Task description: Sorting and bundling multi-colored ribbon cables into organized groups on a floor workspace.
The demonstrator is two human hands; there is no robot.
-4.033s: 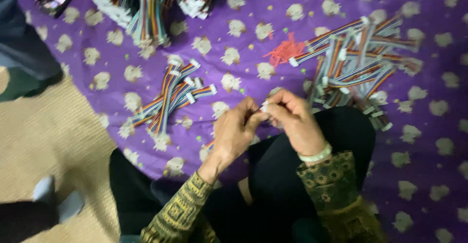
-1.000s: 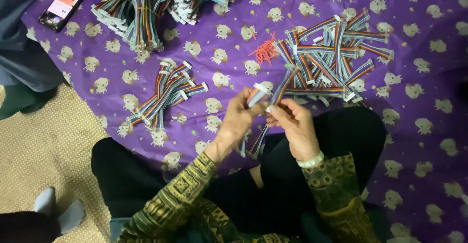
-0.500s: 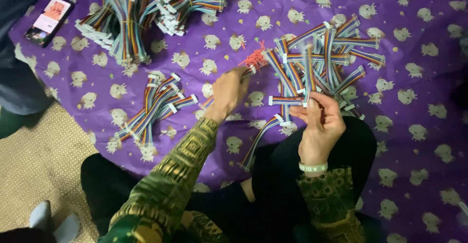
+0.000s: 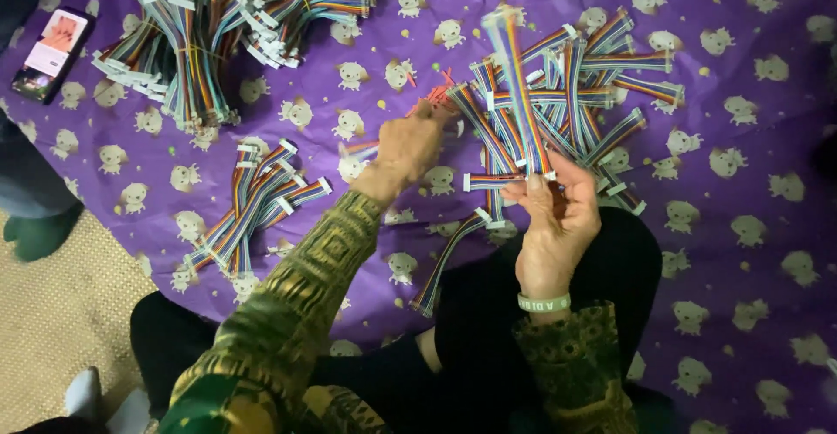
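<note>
A phone (image 4: 51,43) lay at the far left edge of the purple cloth (image 4: 750,225), left of the big bundles of ribbon cables (image 4: 187,46). It was a slim black rectangle, set at a slant, face up. Its screen was lit: a pale, whitish ground with a pink and orange patch near the upper end and a darker strip toward the lower end. The detail on it was too small to tell. No packages, labels or signs showed anywhere else.

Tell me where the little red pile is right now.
Head view, upper middle of the purple cloth: the red pile lies at the left hand fingertips, just left of the loose ribbon cables.
</note>
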